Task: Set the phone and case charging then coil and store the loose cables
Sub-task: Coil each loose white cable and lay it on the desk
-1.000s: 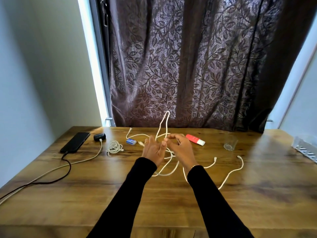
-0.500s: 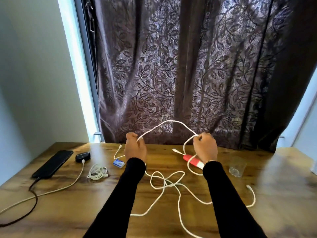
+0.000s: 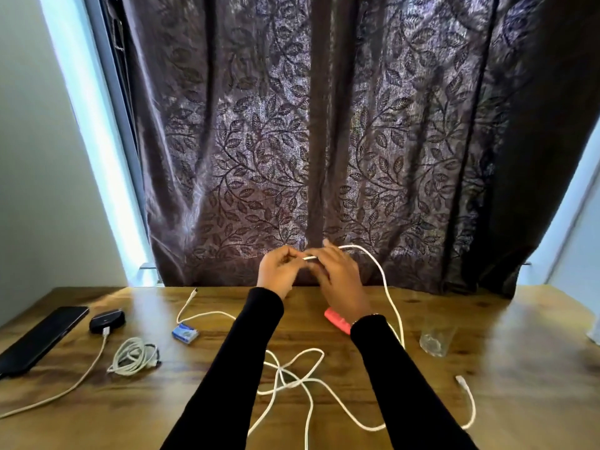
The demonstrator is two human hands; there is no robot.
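Half a second ago the hands were held wide apart with cable stretched between them; now the left hand (image 3: pixel 278 271) and right hand (image 3: pixel 337 277) have met above the table's (image 3: pixel 519 401) far edge — a loop closing, so coiling is under way. Left fingers pinch the white cable (image 3: pixel 386 287); right fingers lie loosely over it, grip unclear. Counted: one phone (image 3: pixel 39 339), one case (image 3: pixel 107 320) — both plugged in — one finished coil (image 3: pixel 133 355), one glass (image 3: pixel 435 339).
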